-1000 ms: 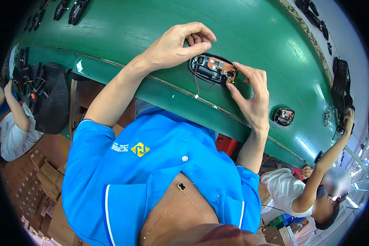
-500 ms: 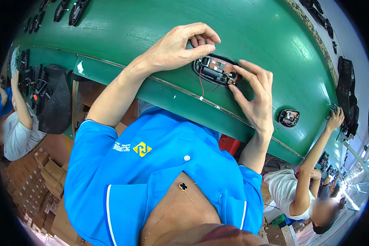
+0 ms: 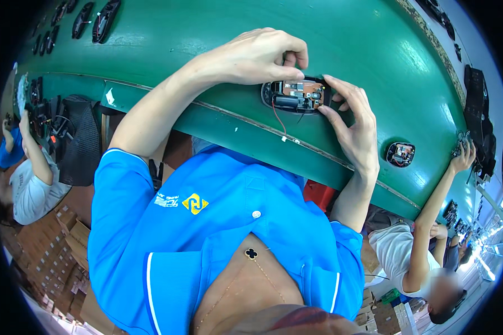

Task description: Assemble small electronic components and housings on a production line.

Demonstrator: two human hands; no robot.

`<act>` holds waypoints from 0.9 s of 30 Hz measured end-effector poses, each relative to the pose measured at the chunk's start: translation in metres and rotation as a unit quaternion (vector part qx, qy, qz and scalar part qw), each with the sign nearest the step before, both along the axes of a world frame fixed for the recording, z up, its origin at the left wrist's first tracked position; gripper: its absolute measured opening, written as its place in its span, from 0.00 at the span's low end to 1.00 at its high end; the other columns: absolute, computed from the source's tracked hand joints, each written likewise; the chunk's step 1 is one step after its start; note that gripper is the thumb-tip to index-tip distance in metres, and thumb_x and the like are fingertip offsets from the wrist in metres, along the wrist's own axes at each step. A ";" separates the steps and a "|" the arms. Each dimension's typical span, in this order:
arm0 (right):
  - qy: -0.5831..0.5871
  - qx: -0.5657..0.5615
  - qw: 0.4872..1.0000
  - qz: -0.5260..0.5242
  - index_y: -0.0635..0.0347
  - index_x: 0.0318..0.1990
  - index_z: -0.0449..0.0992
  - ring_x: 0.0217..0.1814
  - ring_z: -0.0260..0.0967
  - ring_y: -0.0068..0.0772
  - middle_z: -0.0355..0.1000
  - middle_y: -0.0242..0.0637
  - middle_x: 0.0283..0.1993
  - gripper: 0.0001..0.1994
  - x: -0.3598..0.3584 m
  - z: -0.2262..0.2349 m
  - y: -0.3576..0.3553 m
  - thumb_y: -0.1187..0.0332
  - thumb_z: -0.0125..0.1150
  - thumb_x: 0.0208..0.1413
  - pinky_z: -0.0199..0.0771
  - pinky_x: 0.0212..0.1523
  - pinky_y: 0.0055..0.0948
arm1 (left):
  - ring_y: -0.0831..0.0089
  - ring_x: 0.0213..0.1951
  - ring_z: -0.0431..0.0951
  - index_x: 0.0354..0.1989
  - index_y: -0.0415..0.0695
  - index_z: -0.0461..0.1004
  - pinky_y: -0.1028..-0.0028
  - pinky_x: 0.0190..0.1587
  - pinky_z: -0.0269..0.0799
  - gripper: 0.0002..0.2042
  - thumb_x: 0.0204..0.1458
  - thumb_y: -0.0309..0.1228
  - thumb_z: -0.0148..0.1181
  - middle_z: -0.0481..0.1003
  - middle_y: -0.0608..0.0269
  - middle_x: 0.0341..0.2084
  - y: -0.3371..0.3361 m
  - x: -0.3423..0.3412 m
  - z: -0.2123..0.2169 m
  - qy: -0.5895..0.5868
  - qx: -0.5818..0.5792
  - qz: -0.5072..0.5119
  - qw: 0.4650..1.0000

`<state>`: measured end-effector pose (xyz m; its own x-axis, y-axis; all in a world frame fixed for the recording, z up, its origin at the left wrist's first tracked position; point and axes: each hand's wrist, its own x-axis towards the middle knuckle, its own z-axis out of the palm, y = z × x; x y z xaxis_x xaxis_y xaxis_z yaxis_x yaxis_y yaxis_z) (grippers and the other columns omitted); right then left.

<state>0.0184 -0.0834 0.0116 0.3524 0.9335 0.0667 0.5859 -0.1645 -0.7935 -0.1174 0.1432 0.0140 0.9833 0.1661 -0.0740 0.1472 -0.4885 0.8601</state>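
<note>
An oval black housing (image 3: 267, 92), opened up, lies on the green workbench (image 3: 207, 120). Inside it sit a brown circuit board (image 3: 313, 89) and a black cylinder (image 3: 285, 101); a thin red wire (image 3: 278, 117) runs out to a white plug (image 3: 284, 139) at the bench edge. My right hand (image 3: 353, 117) grips the housing's right end between thumb and fingers. Over its far edge, my left hand (image 3: 262, 58) is bent inward, fingers curled and thumb near the index finger. Anything in that pinch is too small to make out.
A smaller open unit with a board (image 3: 400, 154) rests to the right. Several black housings (image 3: 105, 21) lie at the far left. At the right a co-worker's hand (image 3: 463, 156) is on the bench by black parts. Another person sits at the left beside a black mesh chair back (image 3: 79, 139).
My left hand has moved slightly right, its index finger curling down toward the thumb. The housing has turned to lie more level, with my right fingers closer around its end.
</note>
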 end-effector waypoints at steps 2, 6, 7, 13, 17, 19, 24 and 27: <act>0.015 -0.004 1.000 0.001 0.56 0.61 0.76 0.47 0.67 0.28 0.75 0.35 0.56 0.27 0.000 -0.001 0.000 0.79 0.68 0.51 0.69 0.46 0.24 | 0.79 0.23 0.70 0.41 0.42 0.80 0.78 0.26 0.65 0.08 0.59 0.33 0.66 0.75 0.67 0.22 -0.001 0.008 0.005 0.035 0.043 -0.044 0.997; 0.043 -0.007 0.999 0.001 0.57 0.62 0.76 0.45 0.66 0.27 0.75 0.34 0.54 0.27 0.003 -0.001 0.000 0.80 0.67 0.51 0.68 0.45 0.22 | 0.78 0.20 0.69 0.39 0.44 0.80 0.77 0.23 0.62 0.08 0.58 0.35 0.67 0.73 0.68 0.20 -0.008 0.011 0.004 0.034 0.085 -0.069 0.993; 0.052 -0.007 0.999 0.004 0.57 0.62 0.76 0.45 0.65 0.26 0.75 0.34 0.53 0.27 0.004 -0.001 0.000 0.80 0.67 0.52 0.68 0.46 0.22 | 0.78 0.20 0.69 0.39 0.44 0.80 0.77 0.23 0.61 0.08 0.58 0.36 0.67 0.73 0.69 0.20 -0.010 0.010 0.003 0.025 0.095 -0.066 0.993; 0.080 0.007 0.997 0.005 0.57 0.61 0.77 0.44 0.66 0.26 0.76 0.33 0.57 0.26 0.005 -0.002 -0.002 0.82 0.64 0.52 0.70 0.45 0.22 | 0.76 0.18 0.68 0.42 0.46 0.79 0.75 0.21 0.59 0.10 0.57 0.37 0.68 0.72 0.71 0.18 -0.015 0.009 0.002 0.016 0.081 -0.065 0.994; 0.106 0.021 0.994 0.005 0.58 0.60 0.77 0.45 0.67 0.26 0.76 0.33 0.58 0.25 0.004 -0.006 0.000 0.83 0.63 0.51 0.71 0.46 0.22 | 0.74 0.19 0.71 0.45 0.46 0.78 0.74 0.21 0.60 0.12 0.55 0.35 0.68 0.73 0.69 0.19 -0.019 0.007 0.004 0.026 0.090 -0.071 0.993; 0.118 0.024 0.993 0.007 0.58 0.59 0.77 0.46 0.67 0.26 0.76 0.33 0.58 0.25 0.003 -0.009 0.003 0.83 0.63 0.51 0.71 0.47 0.22 | 0.73 0.19 0.72 0.47 0.46 0.77 0.74 0.21 0.61 0.13 0.55 0.35 0.68 0.74 0.69 0.19 -0.021 0.006 0.002 0.033 0.091 -0.071 0.993; 0.147 0.062 0.986 -0.042 0.60 0.56 0.78 0.50 0.69 0.27 0.76 0.34 0.58 0.22 -0.002 -0.013 0.010 0.81 0.65 0.51 0.72 0.48 0.22 | 0.70 0.20 0.75 0.50 0.46 0.75 0.74 0.21 0.63 0.16 0.53 0.32 0.68 0.77 0.66 0.20 -0.025 0.010 -0.009 -0.003 0.118 -0.054 0.992; 0.120 0.057 0.988 -0.073 0.59 0.49 0.81 0.53 0.70 0.30 0.75 0.35 0.58 0.17 -0.006 -0.009 0.010 0.79 0.68 0.50 0.73 0.49 0.25 | 0.68 0.20 0.77 0.50 0.46 0.75 0.73 0.21 0.64 0.16 0.52 0.31 0.68 0.78 0.64 0.20 -0.028 0.015 -0.008 0.021 0.132 -0.055 0.990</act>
